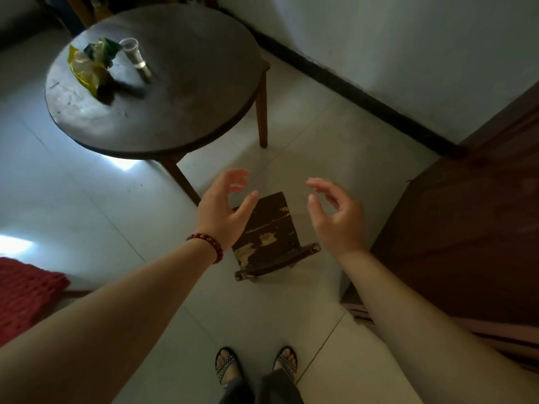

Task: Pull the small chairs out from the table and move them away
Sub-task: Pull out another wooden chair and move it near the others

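Small chair [268,228]: dark wood with paint worn off in patches, upright on the tiled floor [102,205]. It stands out from under the round worktop [180,106], which lies at its 11 o'clock. The back rail faces the person at 6 o'clock. The nearest worktop leg [182,179] stands just beside the seat's 10 o'clock corner. The left hand [221,211] and right hand [335,220] hover above the seat, one to each side. Their fingers [240,177] are spread, loosely curved and holding nothing.

Assessment: the step in hand appears to be taking hold of the chair. Recommended: grip both seat edges evenly, lift rather than drag, and draw toward 6 o'clock, away from the leg.

Clearances: dark wooden furniture [466,228] closely bounds 3 o'clock. The wall baseboard [350,86] crosses 1 o'clock. Sandalled feet [226,365] stand at 6 o'clock and a red woven mat [26,290] lies at 8 o'clock. The widest open floor lies toward 9 o'clock. A cup [132,52] and a wrapper [87,65] sit on the worktop, and a knock to the leg could upset them.
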The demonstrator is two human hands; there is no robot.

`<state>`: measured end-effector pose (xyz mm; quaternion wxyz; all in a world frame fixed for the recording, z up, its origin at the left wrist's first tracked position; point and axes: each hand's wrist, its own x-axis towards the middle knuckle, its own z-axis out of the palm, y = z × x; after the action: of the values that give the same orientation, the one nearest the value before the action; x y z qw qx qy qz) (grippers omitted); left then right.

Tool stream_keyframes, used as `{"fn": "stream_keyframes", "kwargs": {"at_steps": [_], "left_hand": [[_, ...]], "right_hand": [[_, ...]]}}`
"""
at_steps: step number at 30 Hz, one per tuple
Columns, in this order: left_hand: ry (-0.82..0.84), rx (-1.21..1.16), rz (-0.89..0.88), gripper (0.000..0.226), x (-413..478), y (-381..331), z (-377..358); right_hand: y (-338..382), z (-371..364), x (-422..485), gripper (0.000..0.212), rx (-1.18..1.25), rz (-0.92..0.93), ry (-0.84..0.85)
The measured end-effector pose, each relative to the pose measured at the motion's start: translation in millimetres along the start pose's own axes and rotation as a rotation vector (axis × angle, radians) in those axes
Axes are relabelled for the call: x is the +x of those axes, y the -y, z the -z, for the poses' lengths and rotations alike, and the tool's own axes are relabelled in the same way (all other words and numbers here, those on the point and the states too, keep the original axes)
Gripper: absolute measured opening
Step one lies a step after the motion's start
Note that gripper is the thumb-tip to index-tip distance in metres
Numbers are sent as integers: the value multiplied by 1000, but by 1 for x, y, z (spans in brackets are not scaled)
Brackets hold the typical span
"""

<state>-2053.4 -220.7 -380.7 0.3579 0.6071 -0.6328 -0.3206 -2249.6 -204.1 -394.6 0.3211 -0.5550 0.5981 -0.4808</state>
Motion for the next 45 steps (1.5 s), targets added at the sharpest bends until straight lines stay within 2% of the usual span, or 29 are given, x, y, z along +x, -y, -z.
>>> {"fn": "stream_keyframes", "kwargs": {"at_steps": [9,13,16,26,30,36,40,45], "left_hand": [[51,75,-18,43,-8,93,-56],[116,96,-34,50,-24,125,-83],[195,107,-38,55,-37,143,-99],[434,341,-102,63,-54,181,-113],[527,419,-63,67,-59,197,-114],[567,536,-15,63,-64,216,-121],[633,564,8,39,-63,218,-121],[606,565,8,29,-61,214,-117]], "right_hand": [[-96,-46,-7,26,-96,45,134],[-132,-54,-27,26,-178,159,277],[-154,-57,-43,28,-276,171,419],[-180,-64,-47,45,-579,277,715],[-181,-70,-45,53,-621,293,787],[-187,-77,-39,42,-783,262,889],[-187,-80,-36,18,-945,273,972],[-181,-84,-38,11,-947,292,922]]}}
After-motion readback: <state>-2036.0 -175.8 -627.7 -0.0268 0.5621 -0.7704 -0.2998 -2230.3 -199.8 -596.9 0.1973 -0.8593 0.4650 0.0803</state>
